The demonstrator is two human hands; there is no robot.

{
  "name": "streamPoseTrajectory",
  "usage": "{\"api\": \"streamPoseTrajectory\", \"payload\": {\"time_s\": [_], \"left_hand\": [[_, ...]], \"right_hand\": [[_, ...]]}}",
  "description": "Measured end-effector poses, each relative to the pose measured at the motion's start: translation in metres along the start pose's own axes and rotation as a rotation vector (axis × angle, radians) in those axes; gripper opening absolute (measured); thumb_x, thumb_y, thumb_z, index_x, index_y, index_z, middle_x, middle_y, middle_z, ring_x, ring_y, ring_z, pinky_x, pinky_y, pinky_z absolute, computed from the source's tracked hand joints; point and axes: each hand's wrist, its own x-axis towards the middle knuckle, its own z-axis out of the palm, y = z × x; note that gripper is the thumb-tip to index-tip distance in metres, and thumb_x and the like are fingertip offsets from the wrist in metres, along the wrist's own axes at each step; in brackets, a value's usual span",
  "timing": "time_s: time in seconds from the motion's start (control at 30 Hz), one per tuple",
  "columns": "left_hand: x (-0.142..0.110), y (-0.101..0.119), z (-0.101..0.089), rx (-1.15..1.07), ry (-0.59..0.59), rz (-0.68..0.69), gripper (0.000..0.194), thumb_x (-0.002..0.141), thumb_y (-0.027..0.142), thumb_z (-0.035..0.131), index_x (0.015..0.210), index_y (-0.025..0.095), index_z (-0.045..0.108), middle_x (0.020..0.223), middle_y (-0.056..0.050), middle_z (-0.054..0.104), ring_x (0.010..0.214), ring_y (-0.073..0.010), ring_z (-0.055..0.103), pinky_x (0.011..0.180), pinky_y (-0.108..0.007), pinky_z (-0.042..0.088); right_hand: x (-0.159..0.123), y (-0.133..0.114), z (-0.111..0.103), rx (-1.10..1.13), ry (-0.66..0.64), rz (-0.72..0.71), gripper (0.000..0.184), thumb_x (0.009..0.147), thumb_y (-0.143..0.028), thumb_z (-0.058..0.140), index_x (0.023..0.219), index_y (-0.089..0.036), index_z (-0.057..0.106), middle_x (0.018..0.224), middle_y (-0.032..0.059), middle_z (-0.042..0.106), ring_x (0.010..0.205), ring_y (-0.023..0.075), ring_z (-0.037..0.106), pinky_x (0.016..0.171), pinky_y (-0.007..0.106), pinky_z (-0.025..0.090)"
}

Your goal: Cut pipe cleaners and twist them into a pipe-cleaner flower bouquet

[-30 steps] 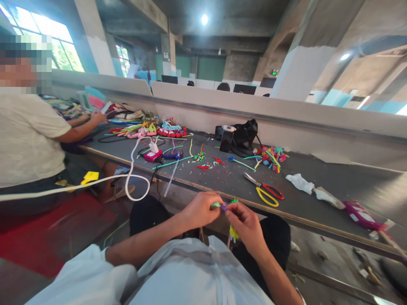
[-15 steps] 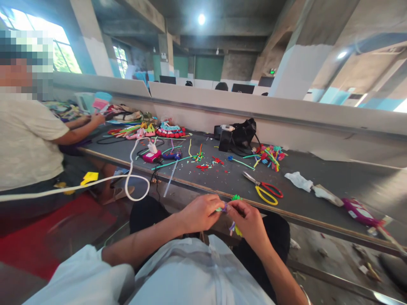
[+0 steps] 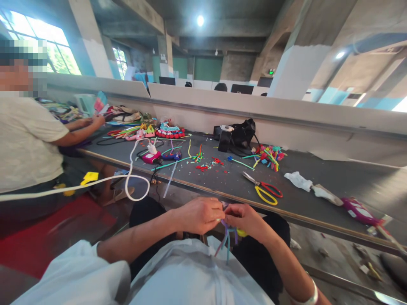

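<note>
Over my lap, my left hand [image 3: 203,215] and my right hand [image 3: 244,218] meet with fingertips pinched together. Between them is a small bunch of pipe cleaners [image 3: 228,237], its purple, teal and pink ends hanging below the fingers. A yellow tuft [image 3: 241,233] pokes out under my right hand. Where the strands join is hidden by my fingers. On the table beyond my right hand lie scissors [image 3: 265,192] with one red and one yellow handle, blades apart. Red and green pipe cleaner clippings [image 3: 203,167] are scattered further back.
The dark table [image 3: 305,212] has a wooden front edge just past my hands. On it are a magenta glue gun-like tool [image 3: 151,157], a black bag [image 3: 243,135], a bundle of pipe cleaner flowers [image 3: 270,156] and white tissue [image 3: 298,181]. A white cable [image 3: 131,169] loops at left near a co-worker [image 3: 28,140].
My hands have drawn closer together and turned. The green tuft seen above my right hand is now hidden, and the purple and teal strands now hang down in view.
</note>
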Motion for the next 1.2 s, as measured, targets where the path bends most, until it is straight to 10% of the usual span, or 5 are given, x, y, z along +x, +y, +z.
{"api": "streamPoseTrajectory", "payload": {"time_s": [0.3,0.63,0.87,1.07,1.2], "left_hand": [[0.001,0.01,-0.021,-0.223,-0.022,0.023,0.015,0.08,0.009,0.054,0.086,0.02,0.06,0.077,-0.005,0.061,0.076,-0.0178,0.056,0.072,-0.027,0.044],[-0.002,0.003,-0.006,-0.59,0.11,-0.69,0.012,0.078,0.021,0.058,0.082,0.014,0.066,0.063,0.004,0.054,0.056,-0.0083,0.044,0.052,-0.019,0.032],[-0.002,0.005,0.001,-0.589,0.188,-0.804,0.013,0.077,0.024,0.058,0.079,0.014,0.065,0.058,0.006,0.048,0.055,-0.0084,0.04,0.051,-0.019,0.029],[-0.005,0.004,0.001,-0.642,0.262,-0.836,0.016,0.079,0.028,0.058,0.08,0.013,0.064,0.057,0.007,0.044,0.053,-0.008,0.037,0.05,-0.019,0.028],[-0.004,0.009,-0.001,-0.607,0.249,-0.759,0.013,0.079,0.025,0.058,0.078,0.014,0.064,0.062,0.004,0.052,0.058,-0.0094,0.044,0.054,-0.019,0.032]], "right_hand": [[0.001,0.007,-0.009,-0.246,0.118,-0.095,0.013,0.073,-0.02,0.061,0.066,-0.02,0.072,0.062,-0.0027,0.066,0.061,0.0137,0.058,0.059,0.022,0.044],[-0.018,-0.006,-0.007,-0.464,0.667,-0.333,0.043,0.079,-0.014,0.05,0.12,-0.021,0.06,0.106,0.0076,0.064,0.095,0.0231,0.06,0.088,0.041,0.048],[-0.03,-0.022,0.016,-0.65,0.84,-0.58,0.05,0.076,-0.003,0.044,0.119,-0.025,0.06,0.104,0.0083,0.062,0.099,0.0249,0.058,0.084,0.042,0.049],[-0.028,-0.02,0.017,-0.311,0.401,-0.368,0.053,0.072,-0.004,0.045,0.119,-0.025,0.061,0.099,0.0041,0.063,0.079,0.0165,0.06,0.063,0.025,0.049],[-0.024,-0.011,0.015,-0.379,0.249,-0.242,0.038,0.08,-0.01,0.053,0.112,-0.025,0.068,0.101,0.0031,0.068,0.084,0.0182,0.063,0.079,0.03,0.05]]}}
